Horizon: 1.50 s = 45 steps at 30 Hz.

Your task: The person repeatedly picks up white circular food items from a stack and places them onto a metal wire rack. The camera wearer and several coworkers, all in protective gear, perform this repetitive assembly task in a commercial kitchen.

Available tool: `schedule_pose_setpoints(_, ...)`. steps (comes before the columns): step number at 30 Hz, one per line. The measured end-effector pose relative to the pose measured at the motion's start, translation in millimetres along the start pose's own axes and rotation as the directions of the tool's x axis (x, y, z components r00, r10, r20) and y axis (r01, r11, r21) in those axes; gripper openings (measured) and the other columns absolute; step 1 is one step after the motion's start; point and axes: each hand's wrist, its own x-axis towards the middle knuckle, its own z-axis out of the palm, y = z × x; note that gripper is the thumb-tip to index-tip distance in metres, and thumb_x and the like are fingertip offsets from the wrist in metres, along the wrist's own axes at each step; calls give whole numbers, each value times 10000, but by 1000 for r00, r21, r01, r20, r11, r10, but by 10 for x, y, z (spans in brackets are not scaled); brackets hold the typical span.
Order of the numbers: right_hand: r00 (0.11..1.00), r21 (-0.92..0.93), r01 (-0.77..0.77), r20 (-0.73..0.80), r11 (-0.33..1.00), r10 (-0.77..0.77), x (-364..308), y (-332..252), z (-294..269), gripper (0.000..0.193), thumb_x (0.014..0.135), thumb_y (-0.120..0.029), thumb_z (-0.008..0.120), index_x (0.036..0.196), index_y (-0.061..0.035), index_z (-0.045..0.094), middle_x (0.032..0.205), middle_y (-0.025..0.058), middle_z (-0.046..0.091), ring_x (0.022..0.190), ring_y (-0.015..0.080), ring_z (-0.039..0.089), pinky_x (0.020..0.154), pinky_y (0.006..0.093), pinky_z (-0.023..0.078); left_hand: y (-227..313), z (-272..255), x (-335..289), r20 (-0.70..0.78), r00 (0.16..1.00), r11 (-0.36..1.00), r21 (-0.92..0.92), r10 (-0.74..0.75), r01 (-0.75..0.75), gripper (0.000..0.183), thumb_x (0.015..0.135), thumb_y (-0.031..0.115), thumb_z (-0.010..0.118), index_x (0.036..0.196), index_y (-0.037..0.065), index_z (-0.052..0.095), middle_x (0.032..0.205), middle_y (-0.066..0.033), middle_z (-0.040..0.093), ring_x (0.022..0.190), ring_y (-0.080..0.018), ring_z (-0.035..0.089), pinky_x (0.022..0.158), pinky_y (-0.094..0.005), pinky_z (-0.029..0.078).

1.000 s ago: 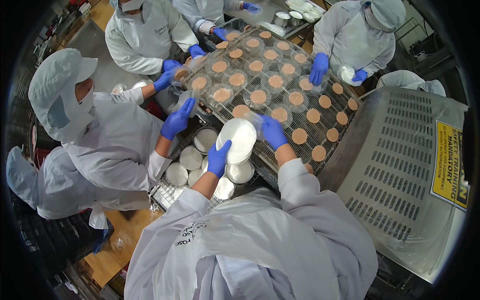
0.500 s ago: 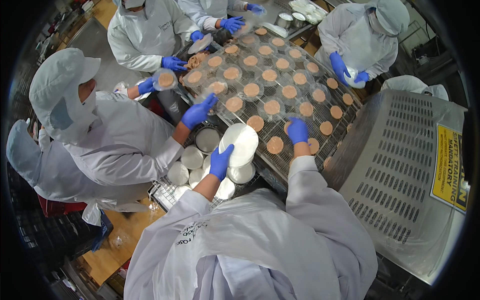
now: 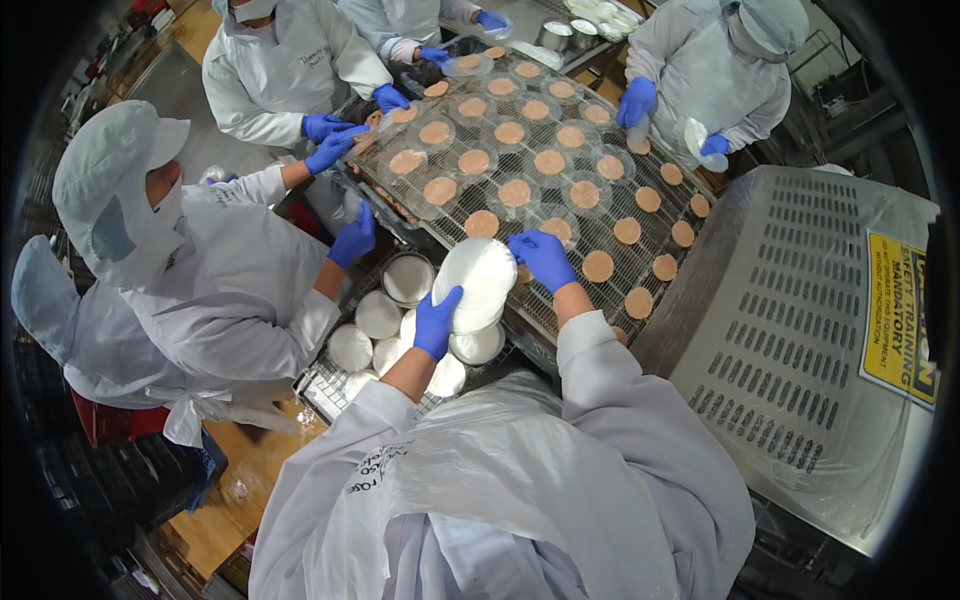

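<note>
A person's left hand [image 3: 435,325] grips a thick stack [image 3: 475,280] of white discs at the center of the frame, thumb on top, while the right hand [image 3: 543,260] curls its fingers at the stack's right edge; whether they pinch a disc cannot be told. The batch looks only partway done: on the mesh belt [image 3: 610,292], clear discs [image 3: 627,177] lie with many patties [image 3: 598,266] at the middle, over or under them unclear, while those toward the right appear bare. More white stacks [image 3: 378,315] sit on a rack [image 3: 322,392] at lower left, suggesting ample supply.
</note>
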Motion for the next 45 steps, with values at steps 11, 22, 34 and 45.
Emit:
schedule_pose_setpoints(11, 993, -268, -115, -16, 956, 115, -53, -406, -251, 313, 833, -244, 577, 1075, -50, 619, 994, 175, 649, 907, 309, 635, 761, 400, 491, 48, -232, 31, 26, 1000, 1000, 14, -17, 17, 462, 821, 190, 687, 1197, -26, 528, 1099, -124, 613, 949, -195, 614, 824, -312, 498)
schedule_pose_setpoints(22, 945, -765, -308, -312, 566, 93, -78, 479, -321, 248, 847, -169, 490, 1035, -78, 622, 1019, 187, 626, 893, 371, 603, 771, 443, 494, -132, -438, -21, 12, 997, 996, 36, -81, 80, 493, 826, 213, 676, 1205, -49, 500, 1121, -146, 596, 973, -217, 612, 837, -321, 499)
schedule_pose_setpoints(34, 999, -471, 54, 22, 881, -50, -710, -331, 564, 274, 840, -272, 574, 921, -17, 629, 926, 209, 637, 847, 362, 616, 746, 413, 486, -147, -488, -299, 116, 992, 998, 53, -40, 34, 422, 822, 173, 685, 1168, -28, 552, 1056, -120, 632, 902, -196, 632, 791, -310, 515)
schedule_pose_setpoints(45, 742, -491, -223, -645, 842, -180, -667, -151, -692, 258, 854, -168, 518, 1062, -56, 623, 981, 198, 649, 895, 325, 636, 755, 387, 518, -325, -648, -491, 40, 997, 997, 26, -71, 70, 430, 815, 196, 695, 1156, -25, 555, 1054, -123, 631, 889, -199, 634, 777, -310, 517)
